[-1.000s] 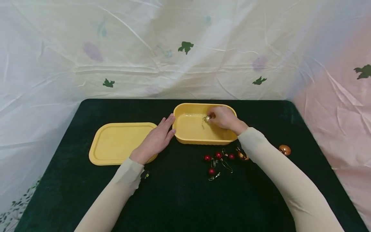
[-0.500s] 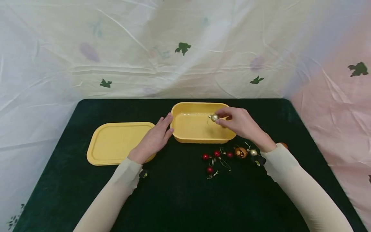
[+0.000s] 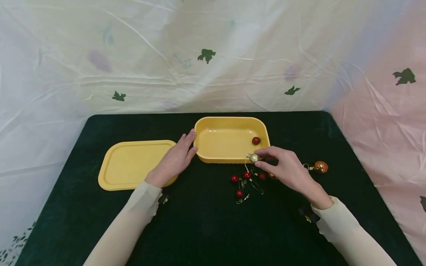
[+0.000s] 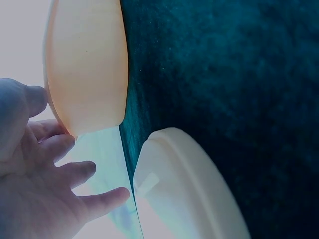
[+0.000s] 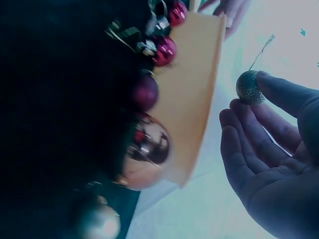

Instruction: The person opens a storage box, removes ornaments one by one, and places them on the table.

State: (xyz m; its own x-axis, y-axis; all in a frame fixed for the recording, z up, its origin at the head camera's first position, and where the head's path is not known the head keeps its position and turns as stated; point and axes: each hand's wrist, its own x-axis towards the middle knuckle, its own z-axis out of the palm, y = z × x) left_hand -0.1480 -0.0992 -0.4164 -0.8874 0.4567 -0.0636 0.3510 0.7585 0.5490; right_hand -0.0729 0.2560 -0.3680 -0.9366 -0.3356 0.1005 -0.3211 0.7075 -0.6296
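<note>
My right hand point(image 3: 290, 169) pinches a small gold glitter bauble point(image 3: 254, 158) between thumb and fingertips, its thin hanging loop trailing from it. In the head view it overlaps the front rim of the yellow box point(image 3: 221, 143). Inside that box, towards the right end, lies a dark red bauble point(image 3: 256, 140). My left hand point(image 3: 176, 158) lays its fingertips against the box's left end, fingers mostly straight. The left wrist view shows the fingers point(image 4: 64, 144) at the box rim, partly spread.
A yellow lid point(image 3: 131, 166) lies left of the box, partly under my left forearm. Several red baubles point(image 3: 239, 194) with hooks lie in front of the box. A shiny copper bauble point(image 5: 147, 157) and a pale gold one point(image 5: 99, 221) sit beside them. Another copper bauble point(image 3: 321, 167) is farther right.
My right hand has come up out of the box towards the front right, the gold bauble still pinched. The red bauble in the box now shows. My left hand stays at the box.
</note>
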